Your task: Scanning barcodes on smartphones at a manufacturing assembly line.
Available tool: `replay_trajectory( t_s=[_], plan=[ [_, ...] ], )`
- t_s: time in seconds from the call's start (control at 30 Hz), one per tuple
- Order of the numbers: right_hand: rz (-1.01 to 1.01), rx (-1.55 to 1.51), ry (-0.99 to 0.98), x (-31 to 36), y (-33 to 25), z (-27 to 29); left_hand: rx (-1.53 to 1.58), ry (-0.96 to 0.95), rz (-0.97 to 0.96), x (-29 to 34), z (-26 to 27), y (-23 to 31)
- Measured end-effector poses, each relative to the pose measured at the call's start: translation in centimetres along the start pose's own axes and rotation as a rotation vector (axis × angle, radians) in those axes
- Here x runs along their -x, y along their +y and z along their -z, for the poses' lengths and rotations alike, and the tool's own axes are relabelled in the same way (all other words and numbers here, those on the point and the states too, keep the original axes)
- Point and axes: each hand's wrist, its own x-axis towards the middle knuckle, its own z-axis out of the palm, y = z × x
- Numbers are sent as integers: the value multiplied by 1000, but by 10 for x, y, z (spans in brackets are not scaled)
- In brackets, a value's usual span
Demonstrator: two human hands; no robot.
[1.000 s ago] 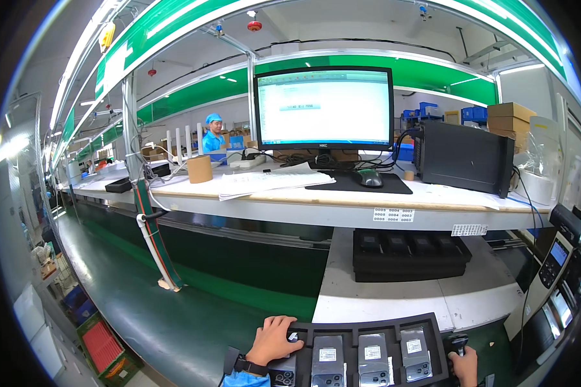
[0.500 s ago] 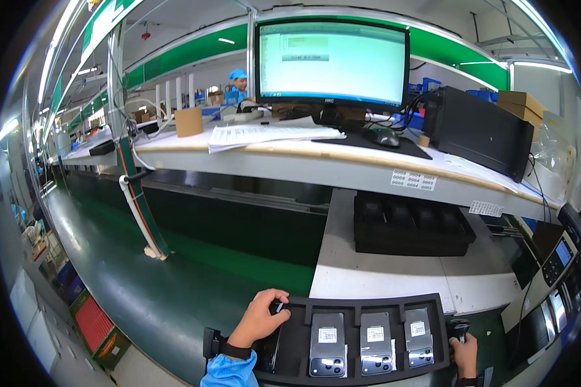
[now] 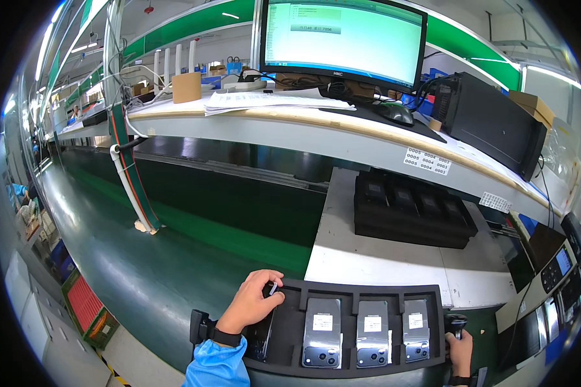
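Observation:
A black foam tray (image 3: 347, 290) lies in front of me with several phones in its slots. Three of them, a left one (image 3: 323, 332), a middle one (image 3: 372, 332) and a right one (image 3: 416, 329), lie back up with camera clusters toward me and white labels on them. At the tray's left end my left hand (image 3: 250, 303) is closed around the upper end of a dark, glossy phone (image 3: 259, 338), partly hidden by the hand. Just beyond the tray's right end, my right hand (image 3: 459, 353) grips a black handheld scanner (image 3: 457, 320).
Behind the tray, a stack of black foam trays (image 3: 413, 222) stands on a white board (image 3: 348, 258). A shelf above carries a monitor (image 3: 342, 39), papers (image 3: 271, 102), a mouse (image 3: 394, 113) and a black computer case (image 3: 490, 119). A beige machine (image 3: 536, 297) stands at the right.
The view has tilted down and turned slightly, so the shelf and monitor sit higher and slanted. Both hands keep their places at the tray, the left one on the phone and the right one on the scanner.

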Motion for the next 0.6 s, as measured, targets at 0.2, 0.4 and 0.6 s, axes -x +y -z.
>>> replay_trajectory(
  t_s=[0.2, 0.4, 0.6],
  plan=[
    [-34, -21, -27, 1, -1, 1, 49, 11, 51, 0, 1, 2],
    [-17, -23, -19, 2, -4, 0, 78, 25, 40, -1, 0, 0],
    [-37, -7, -4, 4, -6, -2, 81, 41, 26, 0, 1, 0]
  ],
)
